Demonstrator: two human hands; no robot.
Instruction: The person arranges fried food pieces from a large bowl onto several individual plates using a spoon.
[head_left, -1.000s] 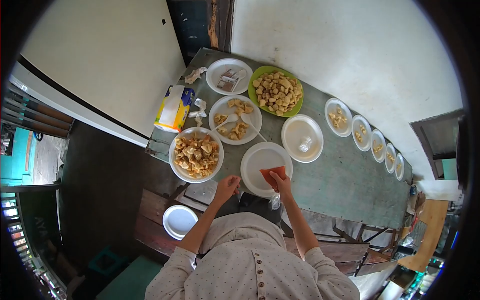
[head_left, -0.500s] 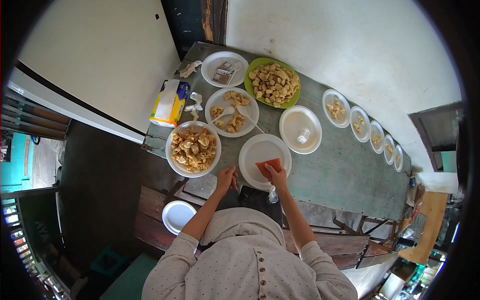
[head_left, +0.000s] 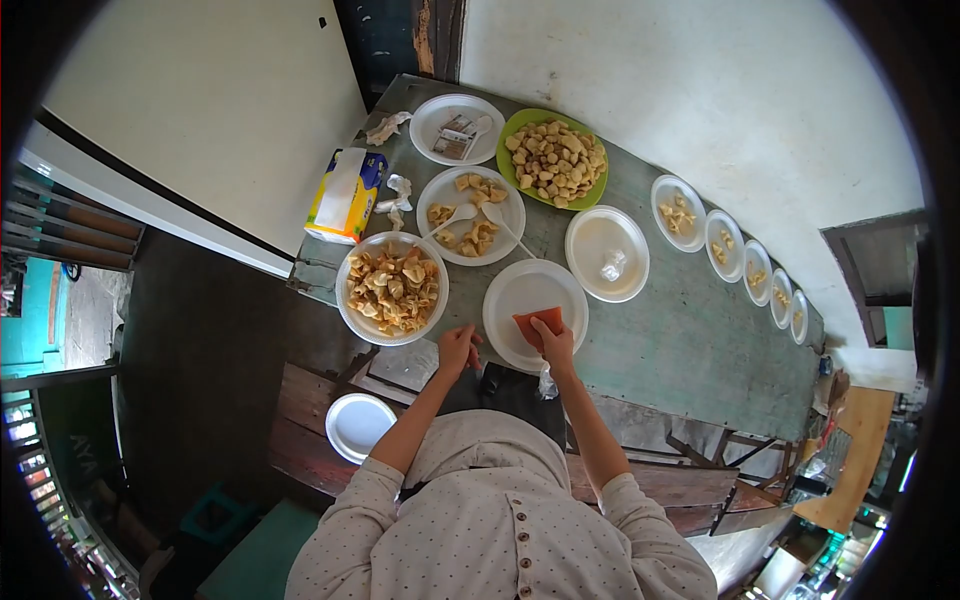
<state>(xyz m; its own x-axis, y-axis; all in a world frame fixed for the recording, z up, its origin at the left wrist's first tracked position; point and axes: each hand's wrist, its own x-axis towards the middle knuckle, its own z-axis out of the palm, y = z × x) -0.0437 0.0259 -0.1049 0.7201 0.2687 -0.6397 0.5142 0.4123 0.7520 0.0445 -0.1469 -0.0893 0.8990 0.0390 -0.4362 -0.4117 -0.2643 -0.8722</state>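
Here, right hand (head_left: 556,346) clamped on an orange-red pouch (head_left: 529,325) over a white plate (head_left: 503,307); left hand (head_left: 458,351) near the plate, can't tell whether closed.

a head-worn camera looks forward and down over the table (head_left: 690,345).

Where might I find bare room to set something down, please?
The grey-green tabletop is widely bare between the round white plate under the right hand and five round white plates along the wall. Crowded: around the yellow-blue tissue pack.
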